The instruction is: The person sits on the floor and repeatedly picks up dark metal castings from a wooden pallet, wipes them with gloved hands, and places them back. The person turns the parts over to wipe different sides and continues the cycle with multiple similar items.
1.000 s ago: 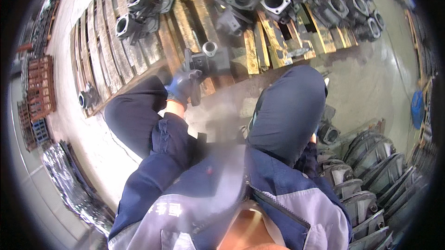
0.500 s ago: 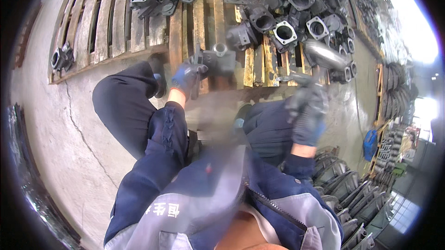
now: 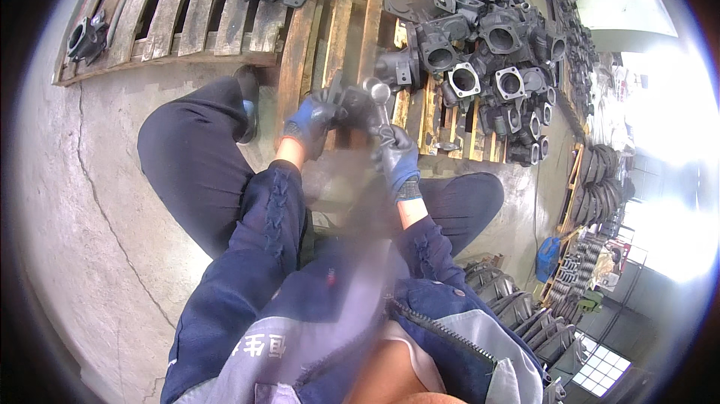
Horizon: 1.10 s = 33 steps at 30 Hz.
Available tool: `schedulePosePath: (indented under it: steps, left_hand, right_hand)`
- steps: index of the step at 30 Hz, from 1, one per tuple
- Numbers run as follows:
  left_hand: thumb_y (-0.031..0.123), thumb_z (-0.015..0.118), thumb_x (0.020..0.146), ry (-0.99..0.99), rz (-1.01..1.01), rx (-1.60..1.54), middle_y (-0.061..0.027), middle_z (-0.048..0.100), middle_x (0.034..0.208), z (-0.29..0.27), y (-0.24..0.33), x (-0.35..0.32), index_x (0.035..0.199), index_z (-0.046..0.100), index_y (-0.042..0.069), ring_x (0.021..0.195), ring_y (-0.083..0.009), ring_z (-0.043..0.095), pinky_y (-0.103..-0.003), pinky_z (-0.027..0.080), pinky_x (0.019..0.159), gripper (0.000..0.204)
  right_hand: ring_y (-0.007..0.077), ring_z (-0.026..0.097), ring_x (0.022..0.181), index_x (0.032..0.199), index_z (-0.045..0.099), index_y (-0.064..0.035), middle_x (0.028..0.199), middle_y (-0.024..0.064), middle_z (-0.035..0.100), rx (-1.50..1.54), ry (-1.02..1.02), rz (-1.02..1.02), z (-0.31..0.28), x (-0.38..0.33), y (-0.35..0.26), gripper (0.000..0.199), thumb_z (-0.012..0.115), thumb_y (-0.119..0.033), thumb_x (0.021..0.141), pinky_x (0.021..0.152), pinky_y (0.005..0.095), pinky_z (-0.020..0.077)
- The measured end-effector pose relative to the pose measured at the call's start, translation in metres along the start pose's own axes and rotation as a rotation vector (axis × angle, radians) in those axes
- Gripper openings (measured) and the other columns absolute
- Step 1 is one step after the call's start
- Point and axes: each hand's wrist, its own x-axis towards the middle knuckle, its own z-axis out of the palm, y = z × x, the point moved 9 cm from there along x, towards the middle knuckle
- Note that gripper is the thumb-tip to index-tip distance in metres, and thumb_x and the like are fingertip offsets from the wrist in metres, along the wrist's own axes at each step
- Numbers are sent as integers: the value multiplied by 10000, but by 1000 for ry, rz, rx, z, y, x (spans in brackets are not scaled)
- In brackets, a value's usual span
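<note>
Now brought in beside the left hand (image 3: 309,121), the right hand (image 3: 399,158) is being closed around a ratchet wrench (image 3: 381,108), handle running from casting (image 3: 352,108) toward it.

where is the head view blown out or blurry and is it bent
Head view: blown out white at the right edge by the window; smeared blur over the lap below the gloved right hand; pallet boards bow toward the rim; dark vignette rings the frame.
</note>
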Motion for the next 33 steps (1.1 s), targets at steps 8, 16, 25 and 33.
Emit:
schedulePosePath:
  steps: [8, 16, 25, 33]
  left_hand:
    - [16, 688, 751, -28, -53, -209, -27, 689, 975, -11, -22, 14, 1127, 647, 54, 815, -140, 641, -285, 552, 751, 380]
    - [41, 668, 815, 47, -61, 28, -12, 673, 926, -12, -2, 5, 1053, 663, 75, 775, -116, 611, -276, 533, 712, 240]
    - [64, 674, 786, -11, -24, -111, -3, 642, 905, -5, -13, 11, 1122, 652, 46, 803, -113, 582, -273, 480, 710, 337]
    - [6, 628, 788, 3, -48, -77, -20, 674, 1046, 12, 12, -5, 1099, 663, 34, 949, -146, 595, -282, 466, 878, 315]
  right_hand:
    - [103, 525, 474, 1125, 667, -55, 674, 26, 601, -318, -9, -684, -5, -27, -71, 235, 532, -201, 1000, 426, 230, 418]
    - [113, 546, 481, 1215, 616, -31, 717, 41, 648, 84, -25, 61, -9, -17, -33, 284, 459, -53, 980, 408, 247, 427]
    - [109, 566, 470, 1206, 641, -66, 709, 62, 659, 162, -54, -4, -7, 7, -27, 268, 544, -68, 956, 382, 233, 425]
    - [151, 627, 526, 1240, 609, -41, 809, 117, 679, -61, -81, -75, -5, -6, -32, 326, 511, -41, 929, 392, 266, 480]
